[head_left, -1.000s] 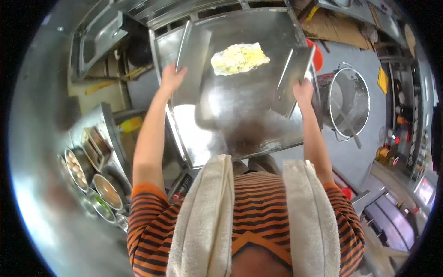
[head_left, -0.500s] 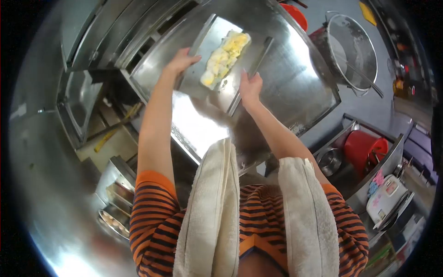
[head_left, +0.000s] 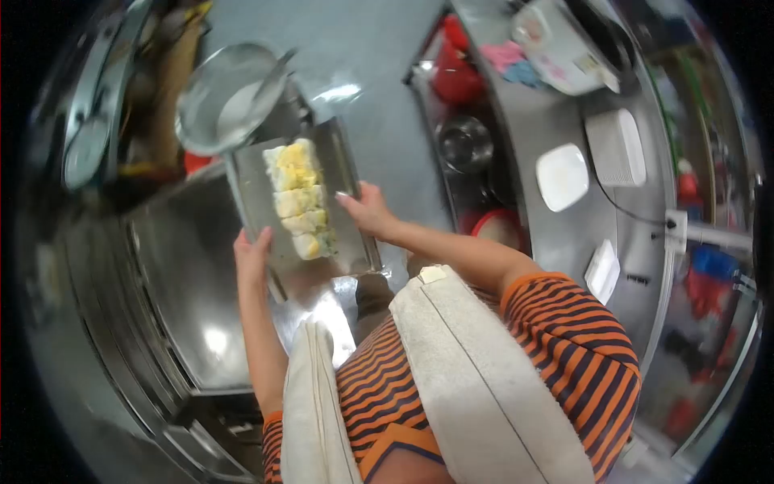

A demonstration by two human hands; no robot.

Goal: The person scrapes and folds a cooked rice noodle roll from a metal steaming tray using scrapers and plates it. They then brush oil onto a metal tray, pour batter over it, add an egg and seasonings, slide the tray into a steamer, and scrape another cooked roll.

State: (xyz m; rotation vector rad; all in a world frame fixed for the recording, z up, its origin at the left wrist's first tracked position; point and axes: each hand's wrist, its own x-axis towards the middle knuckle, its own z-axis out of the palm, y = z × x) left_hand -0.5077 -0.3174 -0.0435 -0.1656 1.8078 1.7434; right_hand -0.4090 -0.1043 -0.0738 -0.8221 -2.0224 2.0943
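Note:
A flat metal tray (head_left: 352,252) with raised side rims is held level between both hands in front of my body. On it lies a long white and yellow egg rice roll (head_left: 300,198), with green bits at the near end. My left hand (head_left: 253,248) grips the tray's left rim, thumb on the upper side. The right rim is in my right hand (head_left: 368,211), thumb over the edge and fingers partly hidden below. Neither hand touches the roll.
A large metal pot (head_left: 201,101) with a long handle sticking out stands beyond the tray. Left is a steel worktop (head_left: 189,290). On the right counter are a white plate (head_left: 562,177) and stacked white containers (head_left: 619,149); a metal bowl (head_left: 465,145) and red bucket (head_left: 457,77) sit lower.
My body has turned right, away from the steel worktop. The tray, still in both hands, has swung off it toward the pot and the floor gap. The right counter has come into view.

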